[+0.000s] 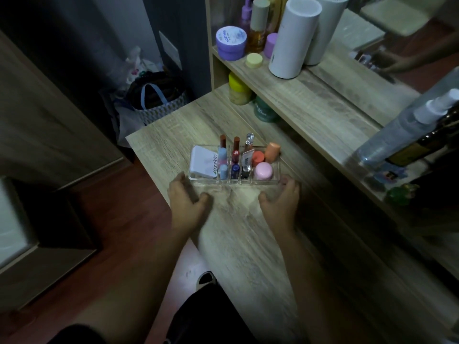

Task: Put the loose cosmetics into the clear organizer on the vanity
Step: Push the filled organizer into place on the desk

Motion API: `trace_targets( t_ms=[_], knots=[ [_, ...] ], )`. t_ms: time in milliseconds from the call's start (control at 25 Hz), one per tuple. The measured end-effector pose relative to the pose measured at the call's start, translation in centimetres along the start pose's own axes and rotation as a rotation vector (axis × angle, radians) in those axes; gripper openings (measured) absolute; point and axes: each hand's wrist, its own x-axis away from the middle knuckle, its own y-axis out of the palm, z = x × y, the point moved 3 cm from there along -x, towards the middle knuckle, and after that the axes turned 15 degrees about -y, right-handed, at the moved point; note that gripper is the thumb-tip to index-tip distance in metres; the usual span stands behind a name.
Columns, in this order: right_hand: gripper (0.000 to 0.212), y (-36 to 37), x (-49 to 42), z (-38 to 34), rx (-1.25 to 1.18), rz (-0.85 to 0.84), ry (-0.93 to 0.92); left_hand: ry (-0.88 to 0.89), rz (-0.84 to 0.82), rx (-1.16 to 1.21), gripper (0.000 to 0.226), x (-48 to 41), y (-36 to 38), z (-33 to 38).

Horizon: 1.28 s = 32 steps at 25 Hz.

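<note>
The clear organizer (275,178) stands on the wooden vanity top (238,232). Its left compartment holds a white compact (202,161). The narrow middle slots hold several upright lipsticks and tubes (236,155). The right compartment holds a pink jar (263,170), a red-capped jar (258,157) and an orange tube (272,152). My left hand (186,197) lies by the organizer's near left corner, fingers curled and apart, holding nothing. My right hand (282,199) lies by the near right corner, fingers apart, fingertips beside the wall. Whether either hand touches the organizer I cannot tell.
A shelf above the vanity carries a purple jar (231,43), an amber bottle (257,28), a yellow lid (254,60) and a tall white cylinder (293,38). A yellow-lidded jar (239,89) and a green jar (264,109) sit under it. A mirror (397,45) is at right, a basket (159,103) on the floor.
</note>
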Motion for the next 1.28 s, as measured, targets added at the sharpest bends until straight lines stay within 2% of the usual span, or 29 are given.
trace_targets(
  t_ms=[80, 160, 320, 760, 880, 1080, 1160, 1280],
  knots=[
    [0.083, 0.2, -0.9, 1.1, -0.036, -0.117, 0.072, 0.072, -0.095, -0.01, 0.059, -2.1, -0.3, 0.9],
    [0.098, 0.4, -2.1, 1.4, -0.134, -0.23, 0.07, 0.144, -0.162, -0.059, 0.057, -3.7, -0.4, 1.7],
    [0.1, 0.9, -3.4, 1.1, -0.273, -0.327, 0.079, 0.205, -0.265, -0.101, 0.075, -5.2, -0.2, 2.2],
    [0.09, 0.8, -2.9, 0.9, -0.278, -0.221, 0.099, 0.284, -0.253, -0.105, 0.075, -6.0, 0.0, 2.2],
    [0.089, -0.3, -2.0, 0.6, -0.254, -0.137, 0.108, 0.329, -0.306, -0.109, 0.073, -6.0, 0.2, 2.8],
    [0.073, -2.7, 1.0, 0.0, -0.303, -0.024, 0.169, 0.375, -0.431, -0.133, 0.078, -5.0, 1.0, 3.9],
    [0.073, -4.3, 2.8, -0.1, -0.224, 0.012, 0.179, 0.418, -0.482, -0.157, 0.079, -4.2, 1.4, 4.3],
    [0.074, -6.6, 6.2, -0.8, -0.237, 0.099, 0.228, 0.484, -0.595, -0.193, 0.077, -2.6, 2.0, 4.8]
  ],
)
